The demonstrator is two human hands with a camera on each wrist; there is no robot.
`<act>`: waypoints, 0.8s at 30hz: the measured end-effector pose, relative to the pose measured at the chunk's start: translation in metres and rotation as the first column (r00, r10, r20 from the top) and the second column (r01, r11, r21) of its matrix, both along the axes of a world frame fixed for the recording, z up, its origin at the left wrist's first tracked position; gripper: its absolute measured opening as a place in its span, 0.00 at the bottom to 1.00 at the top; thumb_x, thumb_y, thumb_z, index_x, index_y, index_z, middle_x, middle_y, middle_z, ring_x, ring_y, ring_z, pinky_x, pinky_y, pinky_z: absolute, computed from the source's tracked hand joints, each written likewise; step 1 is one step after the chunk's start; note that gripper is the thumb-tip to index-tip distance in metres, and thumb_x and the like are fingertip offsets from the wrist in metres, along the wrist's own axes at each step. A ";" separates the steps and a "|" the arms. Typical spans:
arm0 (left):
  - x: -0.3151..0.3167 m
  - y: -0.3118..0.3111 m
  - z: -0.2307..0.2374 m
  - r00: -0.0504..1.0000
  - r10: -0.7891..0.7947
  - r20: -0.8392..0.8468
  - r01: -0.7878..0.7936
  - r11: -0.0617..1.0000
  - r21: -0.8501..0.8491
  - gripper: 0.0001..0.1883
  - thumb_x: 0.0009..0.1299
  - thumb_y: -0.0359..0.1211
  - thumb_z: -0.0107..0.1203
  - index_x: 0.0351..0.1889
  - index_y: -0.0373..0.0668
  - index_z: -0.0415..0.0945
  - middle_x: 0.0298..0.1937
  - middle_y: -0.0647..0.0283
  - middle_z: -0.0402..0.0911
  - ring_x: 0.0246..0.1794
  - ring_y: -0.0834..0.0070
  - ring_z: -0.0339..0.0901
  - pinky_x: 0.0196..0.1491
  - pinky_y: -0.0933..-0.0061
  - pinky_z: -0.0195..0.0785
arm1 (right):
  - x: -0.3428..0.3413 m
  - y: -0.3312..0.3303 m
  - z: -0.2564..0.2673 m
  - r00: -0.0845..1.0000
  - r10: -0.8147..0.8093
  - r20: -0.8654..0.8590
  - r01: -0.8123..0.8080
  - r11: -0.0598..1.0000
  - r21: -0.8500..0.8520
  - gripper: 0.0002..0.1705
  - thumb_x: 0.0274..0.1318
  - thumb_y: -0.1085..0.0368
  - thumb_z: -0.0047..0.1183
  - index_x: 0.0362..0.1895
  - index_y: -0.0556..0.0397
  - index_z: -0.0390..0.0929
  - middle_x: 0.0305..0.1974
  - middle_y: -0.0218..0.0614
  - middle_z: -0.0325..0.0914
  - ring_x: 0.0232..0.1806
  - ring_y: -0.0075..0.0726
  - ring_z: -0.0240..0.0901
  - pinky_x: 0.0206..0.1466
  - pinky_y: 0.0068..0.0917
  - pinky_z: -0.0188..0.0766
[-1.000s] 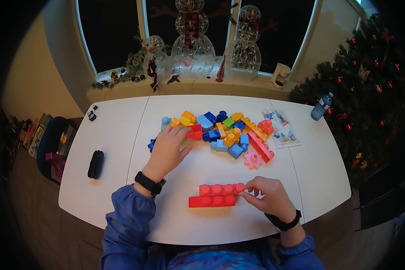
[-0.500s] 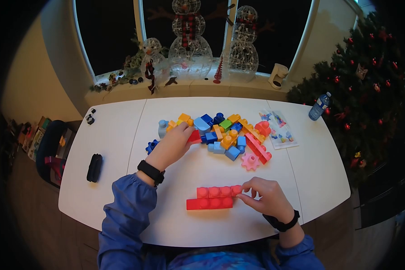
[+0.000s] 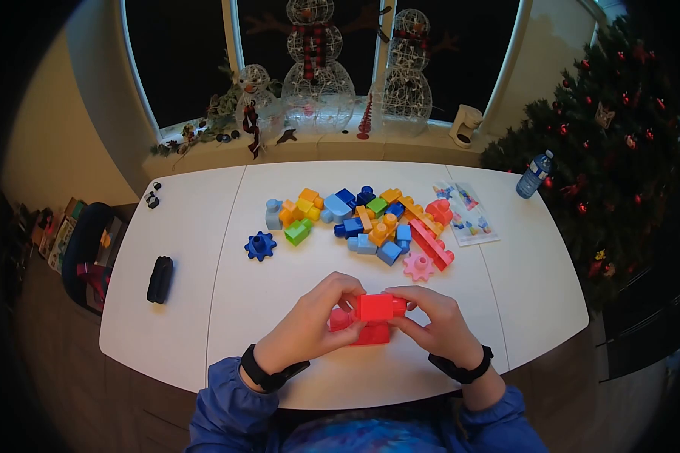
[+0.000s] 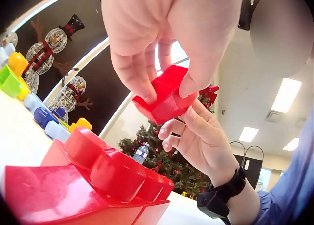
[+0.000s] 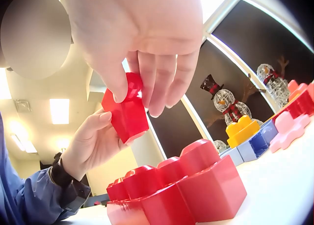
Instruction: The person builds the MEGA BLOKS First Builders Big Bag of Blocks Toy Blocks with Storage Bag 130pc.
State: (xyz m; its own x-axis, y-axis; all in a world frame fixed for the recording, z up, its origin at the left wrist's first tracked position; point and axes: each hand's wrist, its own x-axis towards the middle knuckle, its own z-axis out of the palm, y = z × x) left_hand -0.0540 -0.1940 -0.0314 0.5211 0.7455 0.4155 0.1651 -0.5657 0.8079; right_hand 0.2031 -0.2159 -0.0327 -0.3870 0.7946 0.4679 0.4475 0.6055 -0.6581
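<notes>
Between both hands, a red toy building brick [image 3: 375,307] is held raised over the front of the table. My left hand [image 3: 310,321] pinches its left side between thumb and fingers, as the left wrist view also shows. On the other side, the thumb and fingers of my right hand [image 3: 442,326] grip the brick at its rounded stud [image 5: 133,85]. Below them on the table lie rows of red studded bricks [image 5: 169,190], partly covered by the hands in the head view.
A pile of mixed bricks [image 3: 363,245] lies beyond the hands, with a blue gear piece [image 3: 260,246] and a pink gear piece [image 3: 418,266] near it. A printed sheet [image 3: 468,215], a water bottle [image 3: 535,175] and a black case [image 3: 160,279] sit farther out.
My left hand has come from the pile toward me with the red brick. My right hand has left the end of the red row and now grips this brick too. A green brick is uncovered.
</notes>
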 end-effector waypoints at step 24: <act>-0.028 -0.014 -0.025 0.889 0.052 -0.455 -0.060 0.998 -0.003 0.42 0.61 0.45 0.77 0.69 0.38 0.71 0.62 0.48 0.79 0.62 0.49 0.77 0.66 0.57 0.72 | 0.025 -0.013 0.002 0.892 0.084 0.445 0.033 0.968 -0.249 0.24 0.51 0.60 0.72 0.53 0.47 0.81 0.46 0.36 0.81 0.40 0.46 0.83 0.44 0.37 0.81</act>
State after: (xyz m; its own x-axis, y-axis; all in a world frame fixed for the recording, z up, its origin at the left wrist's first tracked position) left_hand -0.0820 -0.2075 -0.0565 0.6069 0.7840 0.1307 0.5476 -0.5316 0.6462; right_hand 0.2280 -0.2291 -0.0305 -0.5298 0.8475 0.0322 0.7164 0.4675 -0.5179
